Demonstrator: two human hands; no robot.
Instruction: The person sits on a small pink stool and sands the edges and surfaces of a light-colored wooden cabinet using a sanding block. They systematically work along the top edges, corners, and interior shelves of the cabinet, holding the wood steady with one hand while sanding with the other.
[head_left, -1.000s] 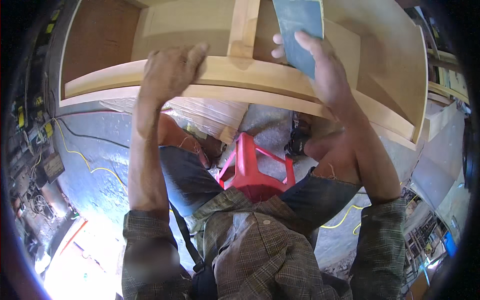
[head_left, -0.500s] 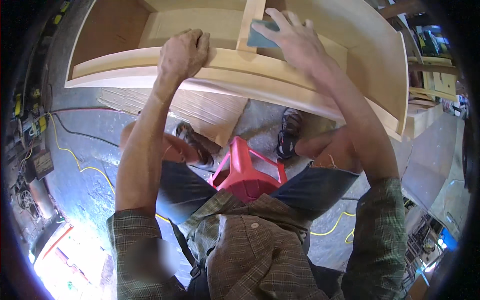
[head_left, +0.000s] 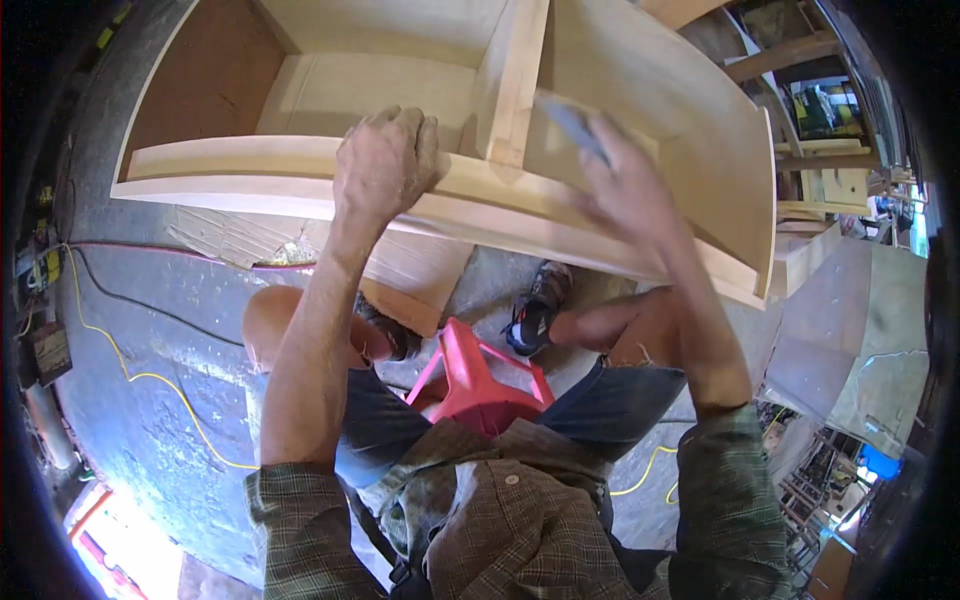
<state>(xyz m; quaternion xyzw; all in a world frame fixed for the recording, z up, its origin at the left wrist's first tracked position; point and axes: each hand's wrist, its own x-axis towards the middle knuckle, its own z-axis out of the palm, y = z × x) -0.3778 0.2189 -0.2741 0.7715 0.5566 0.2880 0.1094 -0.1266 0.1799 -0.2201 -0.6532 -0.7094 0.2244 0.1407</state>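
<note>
A pale wooden cabinet frame [head_left: 240, 187] lies in front of me, its open box split by an upright divider [head_left: 518, 90]. My left hand [head_left: 385, 165] is closed over the curved front rail [head_left: 480, 178], left of the divider, its fingers hooked over the top edge. My right hand [head_left: 632, 180] grips a thin, flat grey-green piece of sandpaper [head_left: 573, 126]. It is held edge-on, right of the divider and above the box opening. Motion smears this hand, and whether the sandpaper touches wood I cannot tell.
A pink plastic stool [head_left: 475, 385] stands between my legs. Cardboard [head_left: 420, 270] lies on the floor under the cabinet's front. A yellow cord [head_left: 165, 385] runs along the left floor. Wooden pieces and shelving [head_left: 825, 185] crowd the right, near a grey panel [head_left: 830, 320].
My right hand has drawn back from the divider, and the sandpaper has turned from flat to edge-on. My left hand stays on the rail. The whole view has shifted a little.
</note>
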